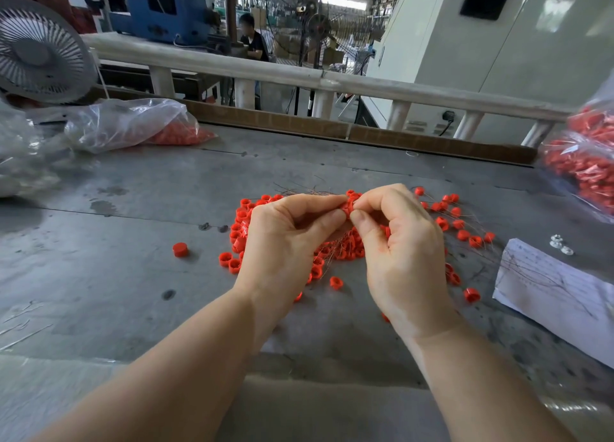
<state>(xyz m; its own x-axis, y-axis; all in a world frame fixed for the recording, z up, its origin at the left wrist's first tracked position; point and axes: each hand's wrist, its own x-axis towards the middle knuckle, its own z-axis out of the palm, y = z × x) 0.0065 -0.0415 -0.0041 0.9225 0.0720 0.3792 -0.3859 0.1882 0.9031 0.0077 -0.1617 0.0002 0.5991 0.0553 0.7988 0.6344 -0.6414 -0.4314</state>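
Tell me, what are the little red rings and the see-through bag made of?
The little red rings look like plastic: one even bright colour, smooth moulded walls. The see-through bag seems to be thin plastic film: clear, crinkled, with shiny highlights. The left hand and right hand pinch one ring between them.

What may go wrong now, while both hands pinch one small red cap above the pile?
1. The left hand and right hand pinch the red cap only at the fingertips. It may slip and get lost in the pile of caps below.
2. The thin wires lying among the caps may snag or prick a finger.
3. Loose caps may roll away across the table, as the stray cap suggests.
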